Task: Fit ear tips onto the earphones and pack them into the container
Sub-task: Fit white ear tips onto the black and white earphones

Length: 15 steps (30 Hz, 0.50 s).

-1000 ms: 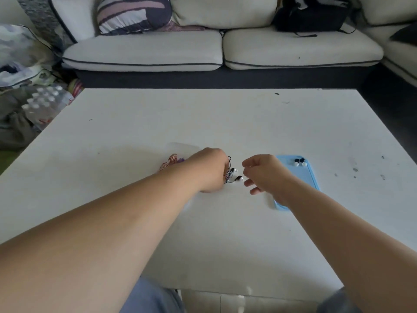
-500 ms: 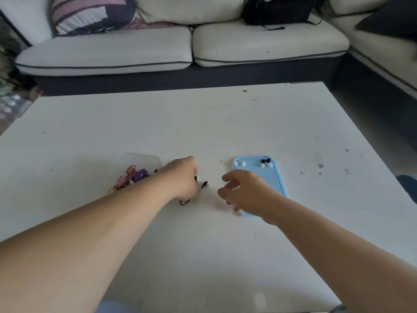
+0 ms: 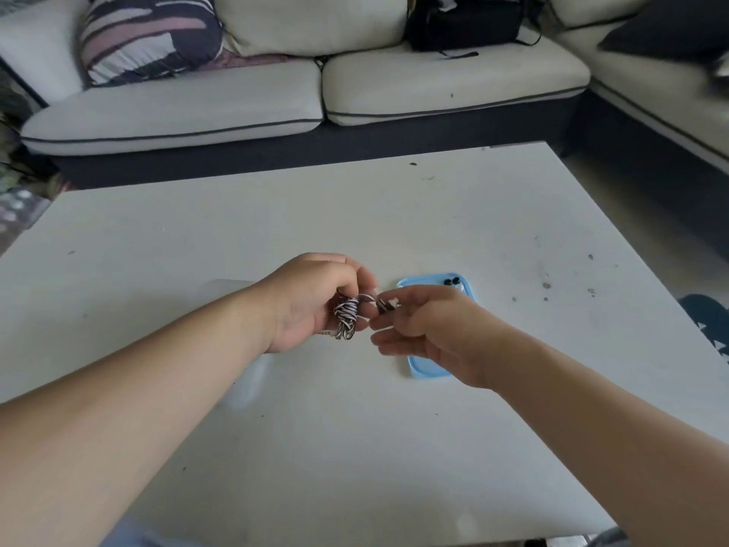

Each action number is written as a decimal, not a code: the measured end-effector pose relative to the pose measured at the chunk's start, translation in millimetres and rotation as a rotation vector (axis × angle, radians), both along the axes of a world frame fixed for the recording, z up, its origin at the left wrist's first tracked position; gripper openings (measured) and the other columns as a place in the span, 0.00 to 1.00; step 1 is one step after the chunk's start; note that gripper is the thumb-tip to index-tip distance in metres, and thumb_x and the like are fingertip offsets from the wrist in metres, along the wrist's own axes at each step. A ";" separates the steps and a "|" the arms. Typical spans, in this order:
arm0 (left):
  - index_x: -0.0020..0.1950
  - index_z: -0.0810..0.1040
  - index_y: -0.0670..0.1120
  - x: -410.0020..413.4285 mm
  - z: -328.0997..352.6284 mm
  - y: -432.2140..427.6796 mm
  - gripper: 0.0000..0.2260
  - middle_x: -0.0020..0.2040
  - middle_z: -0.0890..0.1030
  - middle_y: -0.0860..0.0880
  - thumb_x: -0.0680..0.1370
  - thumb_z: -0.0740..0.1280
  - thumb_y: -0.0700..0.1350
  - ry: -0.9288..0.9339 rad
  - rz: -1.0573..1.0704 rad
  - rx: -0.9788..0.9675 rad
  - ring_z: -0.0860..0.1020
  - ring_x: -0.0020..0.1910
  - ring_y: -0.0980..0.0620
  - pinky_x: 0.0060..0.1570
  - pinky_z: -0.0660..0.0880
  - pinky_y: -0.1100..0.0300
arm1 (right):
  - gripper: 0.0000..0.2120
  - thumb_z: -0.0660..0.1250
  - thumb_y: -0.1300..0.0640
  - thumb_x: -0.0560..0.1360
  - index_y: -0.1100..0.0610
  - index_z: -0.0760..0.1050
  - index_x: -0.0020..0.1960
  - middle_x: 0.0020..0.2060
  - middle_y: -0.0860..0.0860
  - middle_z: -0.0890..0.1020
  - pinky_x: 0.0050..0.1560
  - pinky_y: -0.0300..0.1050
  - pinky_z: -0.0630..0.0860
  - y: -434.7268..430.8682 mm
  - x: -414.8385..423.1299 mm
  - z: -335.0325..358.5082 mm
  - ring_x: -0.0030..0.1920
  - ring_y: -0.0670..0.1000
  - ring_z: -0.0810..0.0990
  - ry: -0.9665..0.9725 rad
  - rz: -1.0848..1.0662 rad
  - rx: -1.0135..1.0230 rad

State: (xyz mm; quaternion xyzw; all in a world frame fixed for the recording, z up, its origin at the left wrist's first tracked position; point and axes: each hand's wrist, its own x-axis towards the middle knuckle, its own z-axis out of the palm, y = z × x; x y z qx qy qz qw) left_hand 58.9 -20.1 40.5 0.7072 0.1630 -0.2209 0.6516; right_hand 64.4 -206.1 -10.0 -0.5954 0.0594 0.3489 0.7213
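At frame centre, coiled earphones [image 3: 346, 319] are gripped by the left hand [image 3: 311, 305] and pinched by the right hand [image 3: 428, 329]; with ear tips [image 3: 452, 280] left on the blue tray [image 3: 430, 371], fitting and packing are judged undone.

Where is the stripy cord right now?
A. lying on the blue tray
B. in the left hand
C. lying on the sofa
B: the left hand curls its fingers round the bundled stripy cord, while the blue tray shows small black ear tips at its far end.
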 end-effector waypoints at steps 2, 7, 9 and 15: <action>0.50 0.81 0.38 -1.1 0.0 2.8 0.15 0.46 0.82 0.40 0.76 0.56 0.29 0.004 0.037 -0.048 0.83 0.38 0.45 0.34 0.80 0.56 | 0.18 0.56 0.77 0.78 0.65 0.75 0.63 0.58 0.66 0.83 0.47 0.49 0.85 -1.4 1.7 0.9 0.50 0.61 0.86 0.058 -0.055 0.093; 0.54 0.82 0.38 -3.5 0.0 5.8 0.15 0.50 0.82 0.41 0.75 0.58 0.29 -0.010 0.031 -0.087 0.83 0.41 0.45 0.37 0.81 0.55 | 0.14 0.61 0.67 0.82 0.69 0.77 0.65 0.60 0.65 0.83 0.53 0.48 0.84 -1.6 6.4 -1.3 0.61 0.62 0.83 0.075 -0.074 0.219; 0.56 0.82 0.38 -3.9 -0.6 7.4 0.15 0.50 0.83 0.40 0.76 0.59 0.29 -0.007 0.015 -0.078 0.82 0.41 0.44 0.38 0.81 0.54 | 0.14 0.61 0.64 0.83 0.69 0.77 0.65 0.60 0.64 0.83 0.53 0.46 0.83 -0.8 7.9 -1.1 0.62 0.61 0.83 0.044 -0.082 0.228; 0.53 0.82 0.42 -7.8 -7.6 10.9 0.09 0.44 0.86 0.44 0.76 0.77 0.43 -0.051 -0.035 0.085 0.84 0.40 0.49 0.42 0.82 0.55 | 0.07 0.65 0.65 0.81 0.65 0.80 0.57 0.51 0.61 0.84 0.49 0.43 0.83 2.3 6.0 1.3 0.50 0.54 0.86 -0.011 -0.094 0.226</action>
